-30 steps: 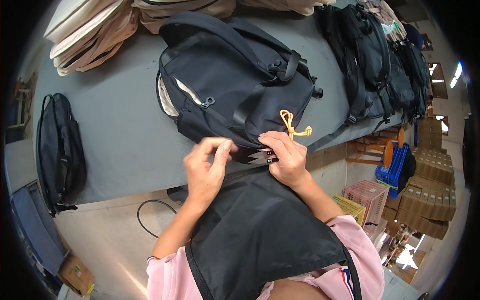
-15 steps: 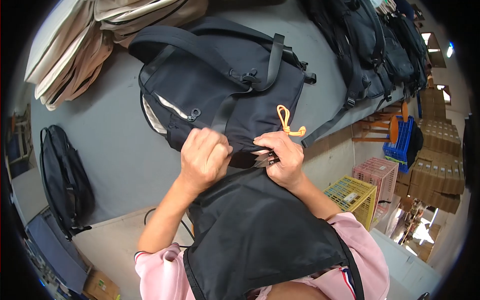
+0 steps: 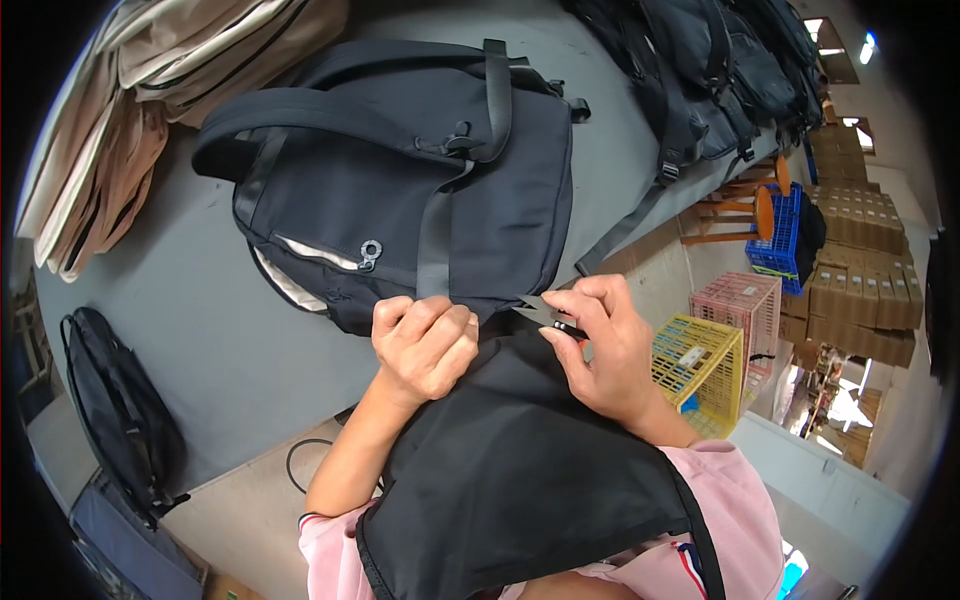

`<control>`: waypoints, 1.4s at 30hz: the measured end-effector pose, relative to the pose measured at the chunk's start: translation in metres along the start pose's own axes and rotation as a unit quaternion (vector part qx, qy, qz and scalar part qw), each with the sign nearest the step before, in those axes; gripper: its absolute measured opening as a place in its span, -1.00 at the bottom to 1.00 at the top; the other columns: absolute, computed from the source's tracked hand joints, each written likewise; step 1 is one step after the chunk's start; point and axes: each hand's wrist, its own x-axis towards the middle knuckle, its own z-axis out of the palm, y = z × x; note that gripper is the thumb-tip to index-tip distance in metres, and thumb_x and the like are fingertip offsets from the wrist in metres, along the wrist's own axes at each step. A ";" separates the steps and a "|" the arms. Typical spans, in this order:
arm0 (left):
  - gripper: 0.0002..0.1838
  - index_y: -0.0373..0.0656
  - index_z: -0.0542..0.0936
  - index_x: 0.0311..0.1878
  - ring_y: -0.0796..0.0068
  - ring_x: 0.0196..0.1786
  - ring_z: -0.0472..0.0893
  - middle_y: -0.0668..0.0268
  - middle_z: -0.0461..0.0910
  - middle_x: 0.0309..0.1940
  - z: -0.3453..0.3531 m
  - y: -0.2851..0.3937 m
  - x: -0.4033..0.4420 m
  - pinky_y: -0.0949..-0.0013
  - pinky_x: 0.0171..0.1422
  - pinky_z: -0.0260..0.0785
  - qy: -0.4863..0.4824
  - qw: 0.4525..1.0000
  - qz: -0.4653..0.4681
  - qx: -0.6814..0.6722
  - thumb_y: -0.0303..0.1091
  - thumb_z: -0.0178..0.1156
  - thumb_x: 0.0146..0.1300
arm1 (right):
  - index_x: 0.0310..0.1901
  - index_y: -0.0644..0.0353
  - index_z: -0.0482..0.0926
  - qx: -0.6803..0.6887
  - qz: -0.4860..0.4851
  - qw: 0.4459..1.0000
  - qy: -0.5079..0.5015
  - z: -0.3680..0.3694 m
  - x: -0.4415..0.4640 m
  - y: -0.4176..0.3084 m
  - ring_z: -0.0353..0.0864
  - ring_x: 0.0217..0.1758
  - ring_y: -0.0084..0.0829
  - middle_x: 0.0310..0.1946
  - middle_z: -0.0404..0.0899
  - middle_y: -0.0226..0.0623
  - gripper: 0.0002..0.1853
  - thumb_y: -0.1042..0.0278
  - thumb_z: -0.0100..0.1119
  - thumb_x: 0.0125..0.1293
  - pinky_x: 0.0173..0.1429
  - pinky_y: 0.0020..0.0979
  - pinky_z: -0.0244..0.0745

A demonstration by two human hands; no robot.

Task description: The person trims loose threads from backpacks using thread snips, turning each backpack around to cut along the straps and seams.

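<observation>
A dark navy backpack [image 3: 340,200] lies on the grey table, its light-lined zip pocket partly open at the left. My left hand [image 3: 427,345] is closed on the backpack's near edge, fingers curled in a fist around the fabric. Small thread snips [image 3: 545,317] are held in my right hand [image 3: 610,350], between thumb and fingers, their blades pointing left at the bag's near right corner. The blades look apart. A black apron [image 3: 520,450] hangs just below both hands.
Beige bags [image 3: 200,50] are stacked at the back left, and a black bag [image 3: 120,410] lies at the table's left edge. More black backpacks [image 3: 710,80] stand at the back right. Beyond the table are yellow [image 3: 700,365], pink and blue crates, stools and cartons [image 3: 865,290].
The backpack has shifted left in view and lies turned differently. The orange cord no longer shows. My right hand has moved away from the fabric with the snips, while my left has closed on the edge.
</observation>
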 end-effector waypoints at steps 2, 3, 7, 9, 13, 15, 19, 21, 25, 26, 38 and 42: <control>-0.82 -0.08 0.43 -0.57 0.56 -0.43 0.50 0.45 0.55 -0.47 0.002 0.000 0.002 0.43 -0.26 0.10 0.002 1.000 0.003 -0.001 -0.51 0.26 -0.20 | -0.14 0.19 0.56 -0.033 -0.002 0.999 -0.005 -0.001 -0.005 0.001 0.51 -0.46 -0.38 -0.34 0.43 -0.31 -0.67 0.43 0.34 -0.01 -0.34 -0.37 0.44; -0.81 -0.08 0.42 -0.58 0.57 -0.44 0.50 0.45 0.56 -0.45 0.003 0.001 0.003 0.44 -0.26 0.10 0.004 1.000 0.004 -0.002 -0.52 0.26 -0.20 | -0.15 0.19 0.56 -0.025 -0.005 1.000 0.001 0.000 -0.006 0.001 0.51 -0.48 -0.38 -0.36 0.43 -0.31 -0.67 0.42 0.34 -0.01 -0.36 -0.37 0.44; -0.78 -0.09 0.37 -0.60 0.60 -0.47 0.48 0.45 0.62 -0.41 0.007 0.003 0.004 0.47 -0.28 0.10 0.004 1.000 0.000 -0.009 -0.55 0.25 -0.17 | -0.16 0.18 0.58 -0.007 -0.012 1.000 0.020 0.004 -0.007 -0.002 0.52 -0.54 -0.39 -0.43 0.42 -0.33 -0.69 0.39 0.34 0.00 -0.43 -0.39 0.43; -0.77 -0.09 0.36 -0.60 0.61 -0.49 0.47 0.45 0.63 -0.40 0.008 0.004 0.005 0.48 -0.29 0.11 -0.001 1.000 -0.004 -0.010 -0.56 0.25 -0.15 | -0.16 0.19 0.58 -0.012 -0.020 0.999 0.023 0.005 -0.007 -0.003 0.51 -0.55 -0.40 -0.44 0.41 -0.33 -0.69 0.38 0.34 0.00 -0.47 -0.41 0.41; -0.78 -0.11 0.40 -0.51 0.59 -0.49 0.48 0.44 0.65 -0.38 0.006 0.007 0.005 0.48 -0.30 0.12 -0.029 0.999 -0.011 -0.009 -0.60 0.25 -0.14 | -0.16 0.21 0.56 -0.036 -0.036 0.999 0.018 0.005 -0.005 -0.003 0.50 -0.57 -0.42 -0.44 0.40 -0.35 -0.68 0.39 0.34 0.00 -0.50 -0.45 0.40; -0.78 -0.11 0.40 -0.51 0.59 -0.49 0.48 0.44 0.65 -0.38 0.006 0.007 0.005 0.48 -0.31 0.11 -0.035 0.999 -0.013 -0.008 -0.59 0.25 -0.13 | -0.16 0.22 0.56 -0.041 -0.035 0.999 0.009 0.003 -0.005 -0.005 0.49 -0.58 -0.42 -0.44 0.39 -0.35 -0.68 0.40 0.33 0.00 -0.50 -0.45 0.39; -0.77 -0.10 0.36 -0.58 0.62 -0.49 0.48 0.44 0.65 -0.39 0.008 0.007 0.006 0.50 -0.34 0.10 -0.028 1.000 -0.010 0.002 -0.54 0.25 -0.08 | -0.17 0.24 0.54 -0.043 -0.042 0.998 -0.003 0.003 -0.004 -0.005 0.49 -0.58 -0.42 -0.41 0.38 -0.34 -0.69 0.41 0.32 0.01 -0.51 -0.45 0.39; -0.77 -0.10 0.35 -0.59 0.62 -0.49 0.48 0.44 0.65 -0.39 0.008 0.008 0.005 0.50 -0.34 0.10 -0.030 0.999 -0.011 0.003 -0.54 0.25 -0.08 | -0.18 0.25 0.54 -0.048 -0.040 0.998 -0.014 0.002 -0.003 -0.005 0.50 -0.57 -0.41 -0.39 0.38 -0.32 -0.70 0.41 0.32 0.01 -0.51 -0.44 0.40; -0.77 -0.09 0.35 -0.59 0.62 -0.49 0.49 0.44 0.66 -0.38 0.008 0.008 0.004 0.50 -0.34 0.10 -0.030 1.000 -0.008 0.002 -0.54 0.24 -0.08 | -0.20 0.24 0.52 -0.047 -0.015 0.998 -0.049 -0.003 0.001 -0.010 0.53 -0.55 -0.38 -0.35 0.37 -0.30 -0.72 0.42 0.30 0.02 -0.51 -0.42 0.41; -0.77 -0.09 0.35 -0.59 0.63 -0.49 0.49 0.44 0.66 -0.38 0.009 0.008 0.003 0.51 -0.34 0.10 -0.029 1.000 -0.007 0.001 -0.54 0.24 -0.07 | -0.21 0.24 0.51 -0.043 -0.009 0.998 -0.055 -0.004 0.002 -0.011 0.53 -0.54 -0.38 -0.34 0.37 -0.30 -0.73 0.42 0.29 0.03 -0.51 -0.42 0.41; -0.77 -0.08 0.35 -0.58 0.63 -0.48 0.49 0.46 0.66 -0.39 0.010 0.008 0.001 0.51 -0.33 0.09 -0.030 0.999 -0.009 0.014 -0.52 0.24 -0.06 | -0.22 0.20 0.55 0.046 0.038 0.998 -0.028 -0.002 0.005 -0.001 0.52 -0.56 -0.35 -0.40 0.39 -0.32 -0.77 0.44 0.30 0.05 -0.52 -0.40 0.39; -0.78 -0.09 0.35 -0.58 0.63 -0.48 0.50 0.46 0.66 -0.38 0.009 0.008 0.001 0.51 -0.33 0.09 -0.037 0.999 -0.015 0.014 -0.51 0.24 -0.06 | -0.23 0.15 0.58 0.086 0.087 0.992 -0.026 -0.007 0.002 0.002 0.50 -0.56 -0.40 -0.42 0.39 -0.37 -0.77 0.41 0.34 0.03 -0.53 -0.42 0.37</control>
